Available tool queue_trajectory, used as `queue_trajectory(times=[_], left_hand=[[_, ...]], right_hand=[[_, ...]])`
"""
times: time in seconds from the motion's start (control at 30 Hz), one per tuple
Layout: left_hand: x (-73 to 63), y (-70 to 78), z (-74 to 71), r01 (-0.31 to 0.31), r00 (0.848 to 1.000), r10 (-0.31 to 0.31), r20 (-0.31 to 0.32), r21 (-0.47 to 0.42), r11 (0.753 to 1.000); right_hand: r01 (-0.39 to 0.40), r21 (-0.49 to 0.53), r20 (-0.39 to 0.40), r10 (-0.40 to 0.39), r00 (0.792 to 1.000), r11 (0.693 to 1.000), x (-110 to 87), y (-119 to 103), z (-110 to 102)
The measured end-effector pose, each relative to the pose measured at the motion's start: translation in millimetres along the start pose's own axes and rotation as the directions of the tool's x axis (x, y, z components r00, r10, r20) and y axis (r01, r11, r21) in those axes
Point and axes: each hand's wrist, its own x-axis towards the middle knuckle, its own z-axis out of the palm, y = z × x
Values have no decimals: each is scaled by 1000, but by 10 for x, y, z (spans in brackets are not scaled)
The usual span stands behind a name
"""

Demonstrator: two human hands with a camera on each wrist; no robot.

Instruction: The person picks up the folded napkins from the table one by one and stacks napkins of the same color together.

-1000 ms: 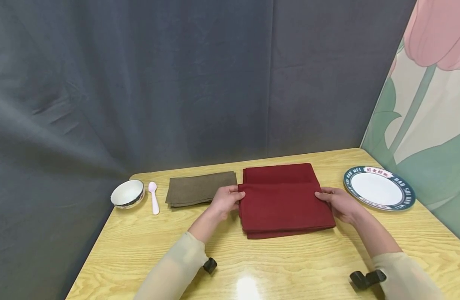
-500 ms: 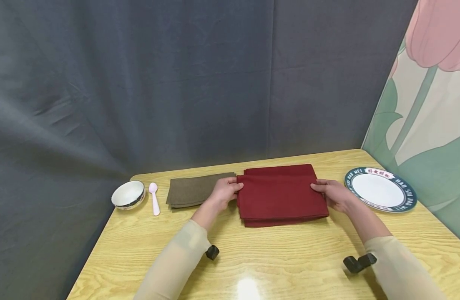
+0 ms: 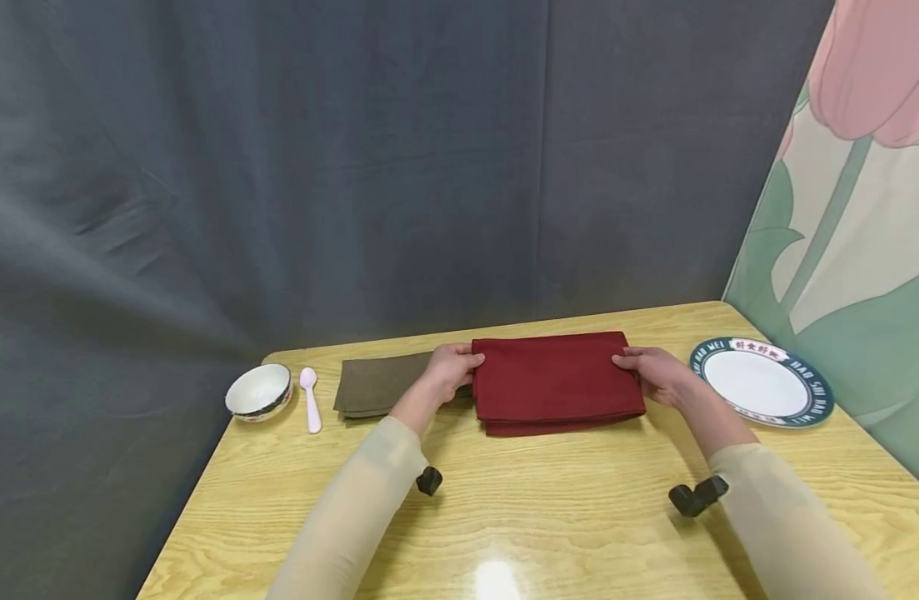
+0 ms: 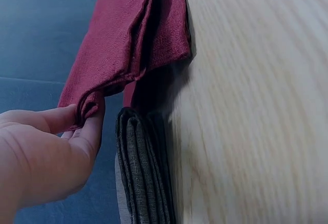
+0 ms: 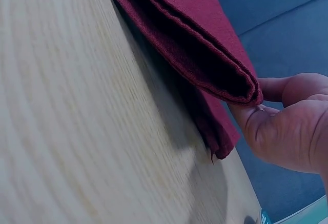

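Observation:
A dark red folded cloth spans the space between both hands near the back of the table. My left hand pinches its far left corner between thumb and fingers. At the opposite end, my right hand pinches the right edge near the far corner. In the left wrist view the gathered corner of the red cloth is raised off the wood. The right wrist view shows its layers looped open above a lower red flap. A folded grey-brown cloth lies just left of the red one, partly behind my left hand.
At the far left stand a white bowl with a patterned outside and a pink spoon. A white plate with a dark green lettered rim lies at right. Behind the wooden table hangs a dark curtain.
Both hands have moved away from me with the upper part of the red cloth, which now covers its far section. The right hand has also shifted a little left.

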Motion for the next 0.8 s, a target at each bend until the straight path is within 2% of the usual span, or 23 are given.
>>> queue_trajectory(times=[0.43, 0.8], left_hand=[[139, 25, 70, 8, 1000, -8, -5, 8, 1000], [218, 45, 158, -7, 999, 8, -53, 9, 1000]], right_hand=[[-27, -84, -2, 27, 1000, 996, 198, -37, -132], [-30, -60, 1, 30, 1000, 998, 265, -54, -188]])
